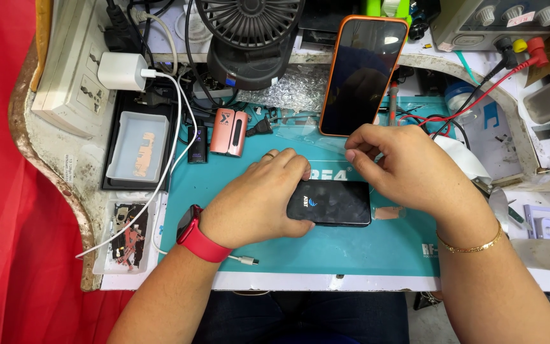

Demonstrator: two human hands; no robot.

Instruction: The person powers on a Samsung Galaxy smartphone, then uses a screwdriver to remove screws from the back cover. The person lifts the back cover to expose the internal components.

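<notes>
A cluttered tabletop (65,165) is seen, its teal mat (351,245) left bare toward the near edge. Two phones are counted: an orange-cased phone (361,76) propped beyond the fingers, and a black phone (332,202) gripped by the left hand (259,200), the right hand (399,169) pinched closed at its top edge.

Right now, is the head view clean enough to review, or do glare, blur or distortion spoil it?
Head view: evenly lit and sharp on both hands, left hand and right hand, over the black phone; soft shadows only. The orange-cased phone carries ceiling reflections on its dark screen. Wide-angle lens bends the bench edge at the left.
</notes>
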